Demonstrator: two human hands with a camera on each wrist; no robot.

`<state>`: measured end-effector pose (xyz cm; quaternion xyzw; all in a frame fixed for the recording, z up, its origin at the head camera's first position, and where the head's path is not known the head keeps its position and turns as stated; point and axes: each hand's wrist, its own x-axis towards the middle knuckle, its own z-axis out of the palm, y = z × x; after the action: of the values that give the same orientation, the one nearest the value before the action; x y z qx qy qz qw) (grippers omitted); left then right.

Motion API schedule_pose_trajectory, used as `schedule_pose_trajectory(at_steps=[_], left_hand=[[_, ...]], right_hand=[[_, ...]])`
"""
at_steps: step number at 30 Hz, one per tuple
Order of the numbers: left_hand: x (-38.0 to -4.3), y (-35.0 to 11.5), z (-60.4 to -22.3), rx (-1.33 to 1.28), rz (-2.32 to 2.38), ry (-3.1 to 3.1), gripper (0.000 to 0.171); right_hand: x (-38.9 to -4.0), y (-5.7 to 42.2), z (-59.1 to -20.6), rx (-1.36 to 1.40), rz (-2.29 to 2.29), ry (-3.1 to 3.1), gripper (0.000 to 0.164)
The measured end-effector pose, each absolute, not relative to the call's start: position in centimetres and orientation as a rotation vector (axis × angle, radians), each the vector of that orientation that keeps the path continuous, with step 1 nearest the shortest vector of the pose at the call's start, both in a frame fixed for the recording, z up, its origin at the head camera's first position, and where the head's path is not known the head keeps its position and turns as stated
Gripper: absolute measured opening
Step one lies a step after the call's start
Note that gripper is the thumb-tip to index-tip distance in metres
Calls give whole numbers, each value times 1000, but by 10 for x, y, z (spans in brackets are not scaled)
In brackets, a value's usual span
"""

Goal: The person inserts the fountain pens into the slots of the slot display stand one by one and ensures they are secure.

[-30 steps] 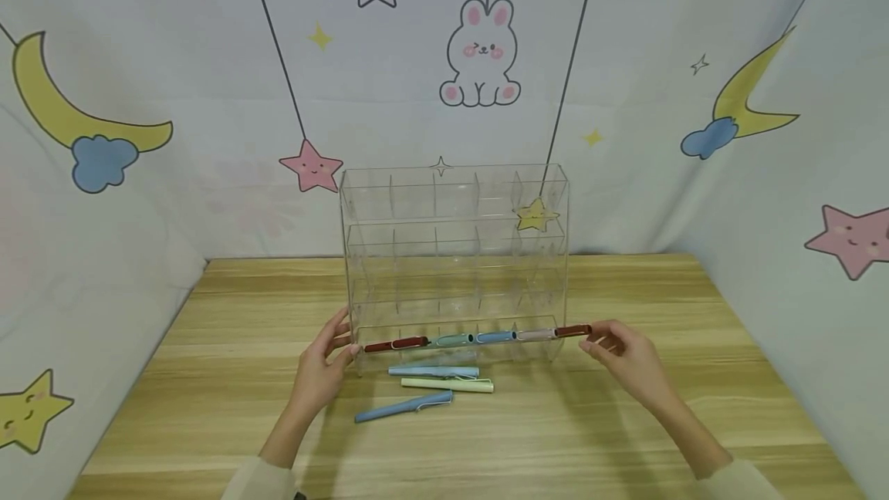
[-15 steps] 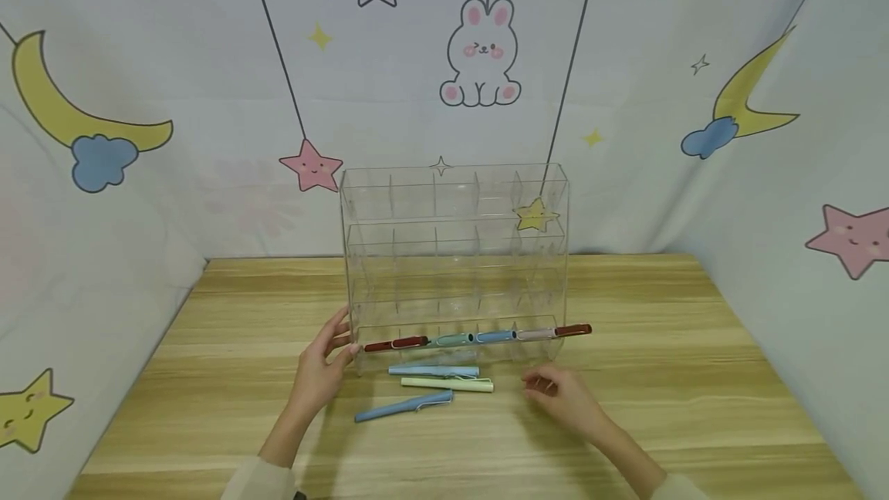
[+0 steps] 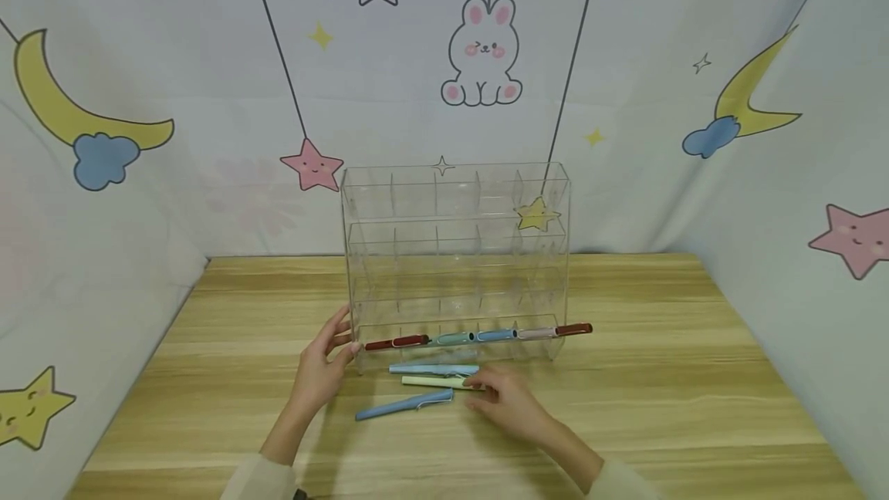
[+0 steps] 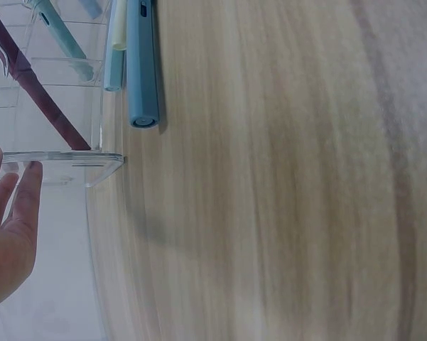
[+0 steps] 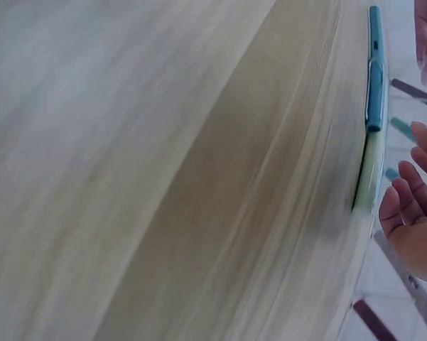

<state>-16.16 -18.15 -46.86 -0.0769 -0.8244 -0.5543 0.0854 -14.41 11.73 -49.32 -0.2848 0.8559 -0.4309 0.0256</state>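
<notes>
A clear acrylic rack (image 3: 458, 253) with several compartments stands on the wooden table. My left hand (image 3: 325, 365) touches its lower left side with thumb and fingertips; the fingers (image 4: 25, 195) look fairly straight. My right hand (image 3: 510, 400) reaches over the clip end of a pale green pen (image 3: 430, 382), its fingers loosely bent and partly covering it; contact is unclear. Behind that pen lies a light blue pen (image 3: 424, 369), and in front a darker blue pen (image 3: 399, 405). Along the rack's bottom row sit a dark red pen (image 3: 396, 342), a green pen (image 3: 453, 339) and a blue pen (image 3: 496, 336).
Further right in the bottom row are a pale pinkish pen (image 3: 536, 334) and a brown-red pen (image 3: 575, 329), which sticks out past the rack's right side. A printed white curtain (image 3: 243, 99) hangs behind the wooden table (image 3: 660, 376).
My right hand has left the brown-red pen at the rack's right end and moved left and toward me, to the pale green pen. The left hand has stayed at the rack.
</notes>
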Motion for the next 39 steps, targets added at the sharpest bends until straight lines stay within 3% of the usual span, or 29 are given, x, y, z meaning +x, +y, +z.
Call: schedule_pose_trajectory(at_steps=[12,27,39], left_hand=[[-162,-181,-468,-247,-1614,-2466,61],[-161,-181,-468,-217,-1656,-2476,61],[-160,-180,-467,-200,-1654,-2475,61]], right_hand=[[-149,87,-500,-872,-1228,2592,21],[-140,86,-503,-875,-1209,2578,10],[-134,86,-506,-907,-1128,2658,16]])
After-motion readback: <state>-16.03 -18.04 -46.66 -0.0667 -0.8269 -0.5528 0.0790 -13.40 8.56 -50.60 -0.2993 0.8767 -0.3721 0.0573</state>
